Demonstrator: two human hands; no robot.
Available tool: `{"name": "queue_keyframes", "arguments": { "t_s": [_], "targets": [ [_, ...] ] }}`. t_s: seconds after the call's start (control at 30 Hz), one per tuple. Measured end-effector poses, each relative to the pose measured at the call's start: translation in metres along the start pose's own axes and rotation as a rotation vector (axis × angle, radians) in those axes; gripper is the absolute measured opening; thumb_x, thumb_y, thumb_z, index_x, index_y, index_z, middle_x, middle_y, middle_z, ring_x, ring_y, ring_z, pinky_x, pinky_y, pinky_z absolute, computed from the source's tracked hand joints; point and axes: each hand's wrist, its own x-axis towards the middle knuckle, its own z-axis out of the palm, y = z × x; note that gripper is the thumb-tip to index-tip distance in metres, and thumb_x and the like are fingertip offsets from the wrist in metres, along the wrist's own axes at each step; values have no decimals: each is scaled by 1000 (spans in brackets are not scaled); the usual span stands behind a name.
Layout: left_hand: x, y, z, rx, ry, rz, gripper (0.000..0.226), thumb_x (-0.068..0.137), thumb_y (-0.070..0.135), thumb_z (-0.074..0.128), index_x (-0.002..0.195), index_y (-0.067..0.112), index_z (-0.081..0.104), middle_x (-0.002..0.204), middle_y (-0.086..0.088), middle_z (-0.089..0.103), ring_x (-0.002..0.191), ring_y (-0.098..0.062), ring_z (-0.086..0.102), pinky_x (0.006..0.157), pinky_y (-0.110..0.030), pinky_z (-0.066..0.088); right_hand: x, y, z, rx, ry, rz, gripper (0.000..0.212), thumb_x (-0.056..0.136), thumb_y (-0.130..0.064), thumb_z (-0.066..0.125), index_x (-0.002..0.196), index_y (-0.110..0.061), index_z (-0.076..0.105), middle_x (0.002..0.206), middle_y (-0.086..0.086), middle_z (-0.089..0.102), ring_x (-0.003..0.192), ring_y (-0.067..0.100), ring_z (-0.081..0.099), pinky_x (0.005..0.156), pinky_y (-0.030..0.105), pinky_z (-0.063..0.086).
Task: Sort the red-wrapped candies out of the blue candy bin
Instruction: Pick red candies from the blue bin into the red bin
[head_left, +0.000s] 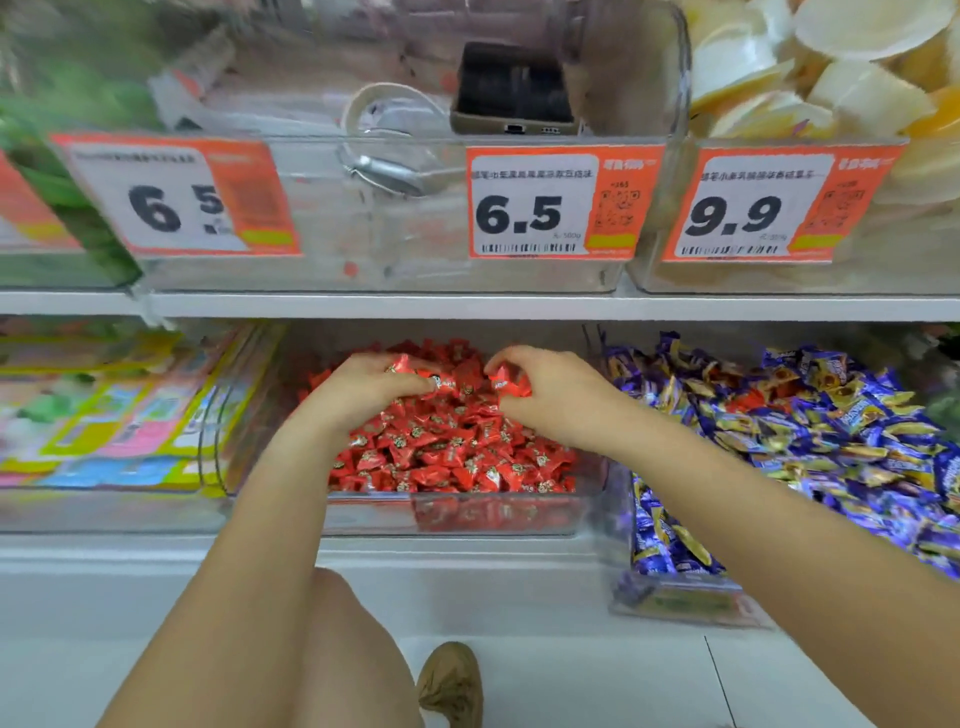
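Note:
A clear bin (363, 514) on the lower shelf is heaped with red-wrapped candies (457, 452). Both my hands hover over its back half. My left hand (363, 387) is closed around several red candies, some sticking out by the fingertips. My right hand (540, 387) pinches a red candy (511, 384) between thumb and fingers. To the right stands the blue candy bin (675, 597), full of blue and gold wrapped candies (810, 441), with a few red wrappers (753, 400) showing among them near its back.
A clear bin of colourful flat packets (114, 415) sits to the left. On the upper shelf a clear bin (384, 270) holds a phone (511, 93) and a cable; price tags 6.5 (556, 202) and 9.9 (779, 202) hang in front. My knee and shoe (452, 686) are below.

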Motion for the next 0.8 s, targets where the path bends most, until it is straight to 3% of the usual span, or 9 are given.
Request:
{"name": "queue_keyframes", "arguments": {
  "t_s": [0.07, 0.13, 0.2, 0.27, 0.4, 0.53, 0.63, 0.7, 0.8],
  "targets": [
    [5, -3, -1, 29, -27, -36, 16, 81, 25, 71, 93, 35, 74, 101, 2, 70, 88, -14, 56, 64, -27, 39, 14, -1, 5, -15, -40, -4, 46, 85, -22, 59, 131, -26, 49, 113, 4, 64, 101, 26, 62, 81, 29, 48],
    [9, -5, -2, 22, -50, -49, 28, 82, 26, 71, 109, 34, 70, 107, 2, 70, 84, -12, 58, 57, -24, 38, 24, 1, 7, 20, -143, 8, 68, 85, -31, 66, 145, -28, 32, 135, 3, 54, 118, 23, 54, 95, 30, 44],
    [14, -8, -3, -23, -58, -32, 34, 83, 22, 70, 114, 35, 65, 110, 3, 69, 80, -11, 59, 56, -22, 39, 31, 5, 11, 31, -246, 38, 85, 82, -38, 70, 150, -30, 19, 147, 0, 42, 129, 21, 44, 104, 32, 39],
    [17, -11, -5, -65, -12, -36, 31, 83, 19, 71, 110, 31, 65, 110, 3, 67, 84, -13, 61, 60, -23, 42, 34, 9, 13, -14, -269, 52, 82, 82, -42, 68, 149, -30, 22, 149, -1, 38, 131, 20, 43, 106, 32, 38],
    [22, -14, -10, -154, 50, -72, 36, 78, 11, 75, 113, 14, 66, 107, -9, 68, 88, -18, 64, 79, -30, 51, 19, 12, 7, -236, -259, -20, 59, 89, -46, 58, 141, -25, 41, 143, 1, 45, 127, 20, 45, 102, 30, 38],
    [14, -5, -11, -213, 13, -85, 36, 77, 22, 78, 110, 19, 68, 110, -4, 68, 97, -14, 62, 96, -36, 46, -14, 19, -12, -280, -145, -108, 49, 90, -46, 54, 136, -28, 47, 135, 0, 50, 123, 18, 47, 102, 33, 38],
    [6, 5, -5, -53, 255, -96, 32, 82, 26, 73, 110, 14, 66, 105, -1, 63, 99, -16, 56, 87, -32, 40, -45, 39, -30, -219, -28, -116, 38, 92, -40, 54, 128, -29, 55, 125, -7, 57, 120, 12, 49, 99, 26, 37],
    [-1, 13, 7, 77, 341, 2, 25, 87, 22, 67, 109, 11, 67, 93, -3, 62, 92, -19, 56, 83, -29, 42, -75, 58, -39, -130, 135, -76, 26, 92, -28, 56, 118, -29, 63, 114, -14, 60, 115, 5, 49, 95, 23, 38],
    [-12, 29, 48, 144, 170, 321, 21, 90, 16, 61, 106, 23, 72, 97, 11, 69, 95, -4, 61, 89, -22, 44, -117, 96, -50, -163, 342, 30, 20, 91, -18, 57, 103, -27, 70, 96, -19, 64, 96, 5, 59, 77, 26, 45]
  ]
}}
